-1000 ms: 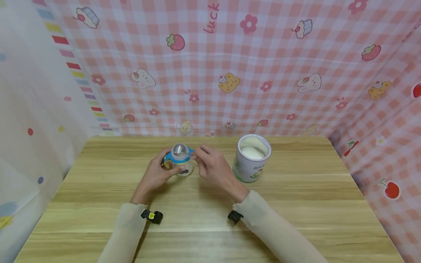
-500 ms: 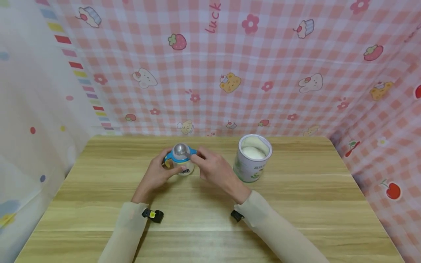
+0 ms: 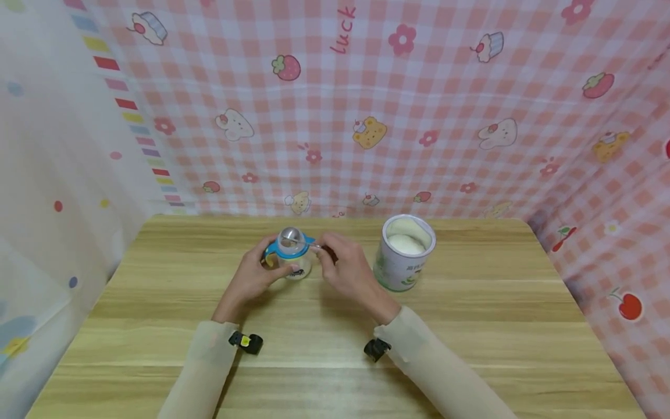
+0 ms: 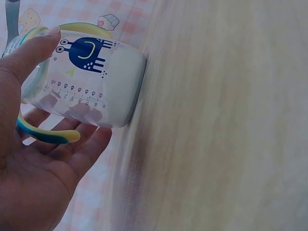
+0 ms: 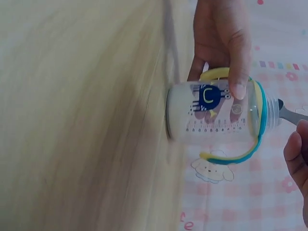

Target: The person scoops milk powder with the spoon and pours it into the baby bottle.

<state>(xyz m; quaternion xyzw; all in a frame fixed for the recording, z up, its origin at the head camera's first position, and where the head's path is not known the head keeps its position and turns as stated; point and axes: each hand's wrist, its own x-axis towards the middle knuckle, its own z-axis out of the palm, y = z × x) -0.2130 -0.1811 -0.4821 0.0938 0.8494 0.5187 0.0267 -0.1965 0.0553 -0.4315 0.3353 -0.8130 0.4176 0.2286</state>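
A clear bottle [image 3: 300, 267] with a blue-and-yellow handled collar stands upright on the table, white matter in its bottom, as the right wrist view [image 5: 179, 110] shows. My left hand [image 3: 252, 278] grips its side, thumb across the front; in the left wrist view the thumb lies by the printed blue figure [image 4: 86, 54]. My right hand [image 3: 349, 270] pinches the handle of a metal spoon [image 3: 291, 235], whose bowl is at the bottle's mouth. In the right wrist view the spoon's metal [image 5: 290, 115] meets the threaded neck [image 5: 273, 111]. Whether the bowl holds anything, I cannot tell.
An open white can [image 3: 400, 270] with white powder [image 3: 405, 244] inside stands to the right of my right hand. Behind the wooden table [image 3: 314, 384] hangs a pink checked cloth [image 3: 324, 99]; a pale dotted cloth [image 3: 68, 174] hangs at the left.
My right hand has drawn slightly right, and more of the spoon's handle shows between its fingers and the bottle's mouth. My left hand keeps its grip on the bottle. The head view has shifted slightly.
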